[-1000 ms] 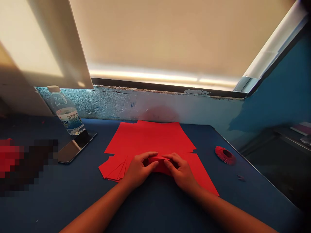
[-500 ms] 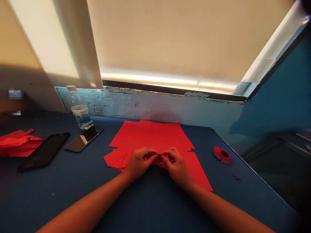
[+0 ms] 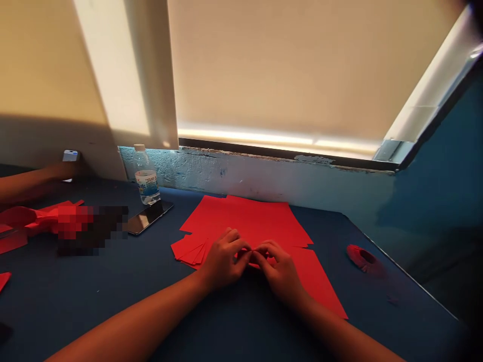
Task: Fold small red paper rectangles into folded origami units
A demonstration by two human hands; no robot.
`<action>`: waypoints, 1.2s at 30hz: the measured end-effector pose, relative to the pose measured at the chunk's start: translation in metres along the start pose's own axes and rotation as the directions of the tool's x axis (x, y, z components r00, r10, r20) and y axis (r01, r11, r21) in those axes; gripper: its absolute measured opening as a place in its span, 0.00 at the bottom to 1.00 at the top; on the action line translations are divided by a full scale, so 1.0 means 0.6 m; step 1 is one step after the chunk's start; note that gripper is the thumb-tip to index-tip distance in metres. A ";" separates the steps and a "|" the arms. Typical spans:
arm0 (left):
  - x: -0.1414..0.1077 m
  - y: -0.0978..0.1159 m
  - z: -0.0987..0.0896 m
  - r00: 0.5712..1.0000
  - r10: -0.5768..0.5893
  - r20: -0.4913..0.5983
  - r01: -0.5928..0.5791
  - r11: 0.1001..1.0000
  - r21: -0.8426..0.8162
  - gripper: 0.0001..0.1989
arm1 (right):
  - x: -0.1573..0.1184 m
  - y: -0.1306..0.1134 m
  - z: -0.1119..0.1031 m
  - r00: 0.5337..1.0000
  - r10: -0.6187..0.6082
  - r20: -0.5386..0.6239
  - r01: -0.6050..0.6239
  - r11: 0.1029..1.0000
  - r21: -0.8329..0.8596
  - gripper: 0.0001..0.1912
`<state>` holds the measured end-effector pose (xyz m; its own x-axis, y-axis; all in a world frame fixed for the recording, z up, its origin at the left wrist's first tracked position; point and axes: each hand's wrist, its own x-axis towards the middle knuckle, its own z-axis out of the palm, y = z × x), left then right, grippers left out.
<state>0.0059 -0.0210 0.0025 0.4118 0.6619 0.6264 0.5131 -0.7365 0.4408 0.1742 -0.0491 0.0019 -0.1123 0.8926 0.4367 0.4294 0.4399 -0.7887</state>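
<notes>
1. The left hand (image 3: 225, 261) and right hand (image 3: 279, 271) are both curled closed, pinching a small folded piece of red paper (image 3: 253, 255) between their fingertips, over the sheets.
2. Loose red sheets (image 3: 241, 221) lie under both hands, with a stack of paper strips (image 3: 188, 250) just left of the left hand.
3. Too hard a pinch could crease or tear the small piece; a dragging wrist could shift the loose sheets.
4. Fingers hide most of the small piece, so its shape is hard to make out. The red paper ring (image 3: 364, 259) right of the right hand is blurred, and a pixelated patch (image 3: 90, 229) far left of the left hand hides what lies there.
</notes>
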 end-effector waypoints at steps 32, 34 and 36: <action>0.014 -0.024 -0.004 0.948 -0.318 0.014 0.312 0.917 -0.249 0.11 | 0.015 0.045 0.001 0.895 0.443 -0.052 -0.344 0.760 0.551 0.14; 0.012 -0.023 -0.004 0.940 -0.341 0.029 0.333 0.892 -0.305 0.10 | 0.014 0.046 0.001 0.898 0.436 -0.056 -0.338 0.766 0.547 0.14; 0.010 -0.021 -0.003 0.937 -0.340 0.082 0.345 0.861 -0.375 0.13 | 0.015 0.045 0.001 0.906 0.420 -0.053 -0.333 0.786 0.521 0.14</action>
<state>0.0004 -0.0080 0.0016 0.2729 0.8817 0.3848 0.3016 -0.4582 0.8361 0.1843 -0.0294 -0.0156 0.1261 0.9881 0.0878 -0.0914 0.0997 -0.9908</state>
